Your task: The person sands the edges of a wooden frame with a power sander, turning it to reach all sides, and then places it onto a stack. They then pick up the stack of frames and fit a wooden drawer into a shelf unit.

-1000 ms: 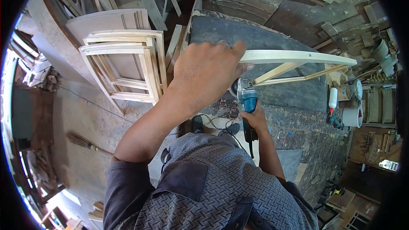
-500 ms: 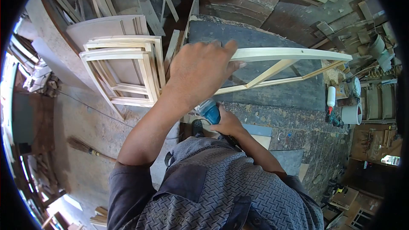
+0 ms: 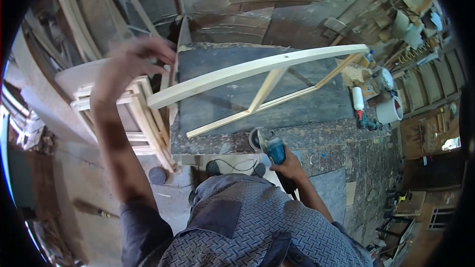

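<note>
No legible text or labels anywhere.

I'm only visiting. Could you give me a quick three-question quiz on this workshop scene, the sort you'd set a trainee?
1. True or false: the right hand grips a blue angle grinder.
2. What does the wooden frame rest on? A: the floor. B: the workbench. C: a stool.
3. Which hand holds nothing?

Key: 1 true. 2 B. 3 the left hand, raised and blurred.
</note>
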